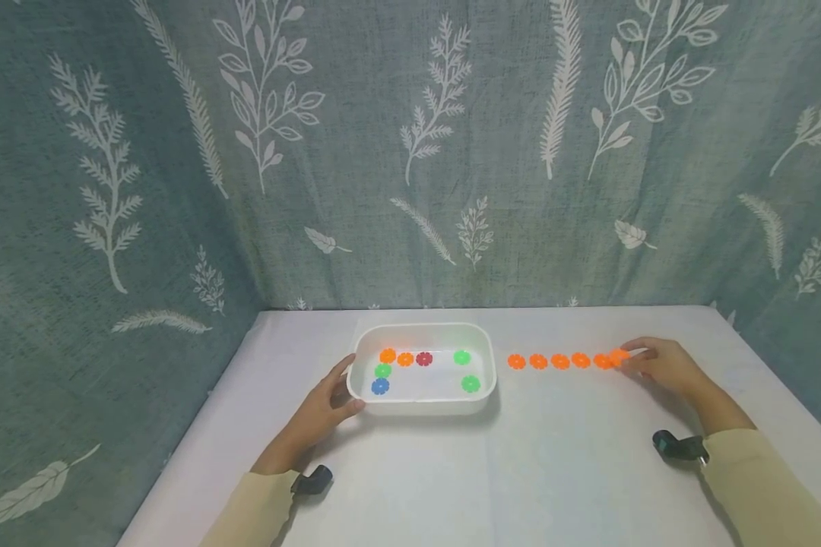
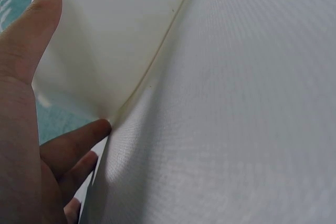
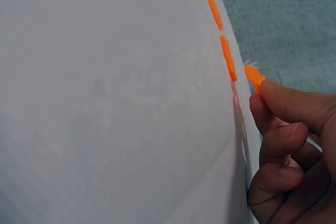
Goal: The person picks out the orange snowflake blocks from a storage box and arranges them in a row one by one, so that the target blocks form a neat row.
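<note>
A white plastic tub [image 1: 420, 408] stands on the table. My left hand [image 1: 320, 410] holds its left end, thumb at the near corner and fingers along the side; the left wrist view shows the thumb against the tub wall [image 2: 105, 30]. To the right of the tub, several orange flower-shaped discs [image 1: 559, 362] lie in a row. At that row's right end my right hand [image 1: 660, 365] pinches another orange flower-shaped disc [image 1: 619, 357] between thumb and forefinger. In the right wrist view this disc [image 3: 254, 76] is above the table, apart from the lying ones.
Inside the tub lie orange discs [image 1: 388, 355], a red disc [image 1: 424, 358], a blue disc [image 1: 380, 387] and green discs [image 1: 470, 384]. A white cloth covers the table [image 1: 424, 486]. Green leaf-patterned curtain [image 1: 362, 190] rises behind it and at both sides.
</note>
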